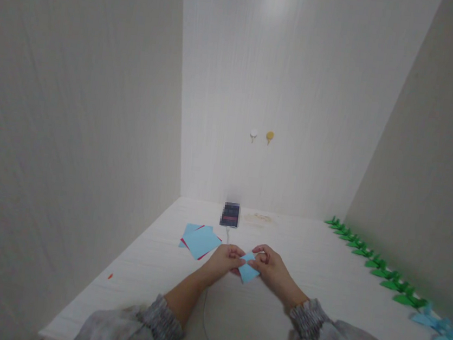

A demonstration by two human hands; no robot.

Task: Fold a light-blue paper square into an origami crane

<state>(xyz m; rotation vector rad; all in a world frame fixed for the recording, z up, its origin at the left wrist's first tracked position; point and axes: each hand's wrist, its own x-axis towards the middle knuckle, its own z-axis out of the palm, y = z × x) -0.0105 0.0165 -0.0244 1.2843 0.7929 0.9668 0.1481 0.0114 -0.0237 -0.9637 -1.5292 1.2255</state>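
A small folded piece of light blue paper (pixel 247 274) is held between my two hands above the white table, one corner pointing toward me. My left hand (pixel 223 261) pinches its left side, thumb on top. On the opposite side my right hand (pixel 272 268) grips it between thumb and fingers, the other fingers curled. To the left of my left hand lie several square sheets of blue paper (pixel 202 240), with red edges showing from beneath. The underside of the folded paper is hidden.
A phone (pixel 230 215) stands near the back wall; its white cable (pixel 208 334) runs toward me under my left wrist. Green folded paper figures (pixel 379 267) and blue ones (pixel 443 334) line the right wall. An orange scrap (pixel 110 276) lies left. Two hooks (pixel 270 136) hang on the wall.
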